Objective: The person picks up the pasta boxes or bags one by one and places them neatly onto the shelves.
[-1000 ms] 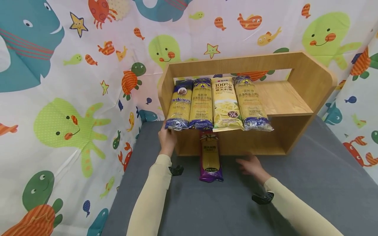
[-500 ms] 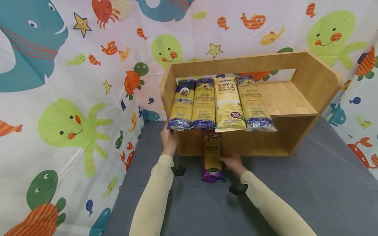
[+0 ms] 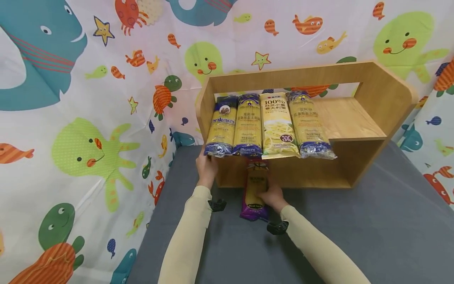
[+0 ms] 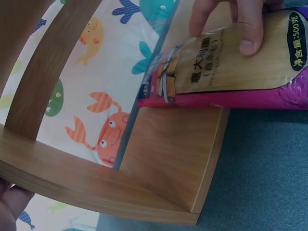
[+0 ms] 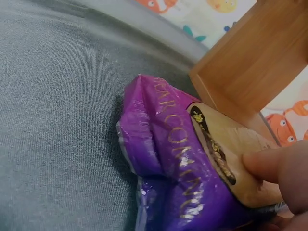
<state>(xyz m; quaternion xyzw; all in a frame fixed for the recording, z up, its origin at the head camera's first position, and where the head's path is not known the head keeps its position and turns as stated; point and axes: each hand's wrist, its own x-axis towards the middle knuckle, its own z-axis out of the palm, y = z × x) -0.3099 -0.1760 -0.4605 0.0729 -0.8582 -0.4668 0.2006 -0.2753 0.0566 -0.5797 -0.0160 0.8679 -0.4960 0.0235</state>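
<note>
My right hand [image 3: 272, 196] grips a purple and gold pasta pack [image 3: 256, 189] from its right side. Its thumb [image 5: 262, 163] lies across the pack's printed front. The pack's far end lies inside the lower compartment of a wooden shelf [image 3: 283, 173], while its purple end sticks out in front. My left hand [image 3: 207, 169] holds the shelf's left side panel, just below the upper packs; most of its fingers are hidden. In the left wrist view only a bit of that hand [image 4: 14, 204] shows at the panel's edge.
On the upper board stand an Ankara pack [image 3: 221, 128], two blue-ended spaghetti packs [image 3: 247, 126] and a cream-coloured pasta pack [image 3: 279, 126], side by side and jutting over the front edge. Bare board [image 3: 349, 118] lies to their right. A grey cloth [image 3: 227, 244] covers the table; a patterned curtain hangs behind.
My right hand has moved left from the open table to the purple pack and taken hold of it. The pack's front end has tilted slightly leftward. My left hand stays on the shelf.
</note>
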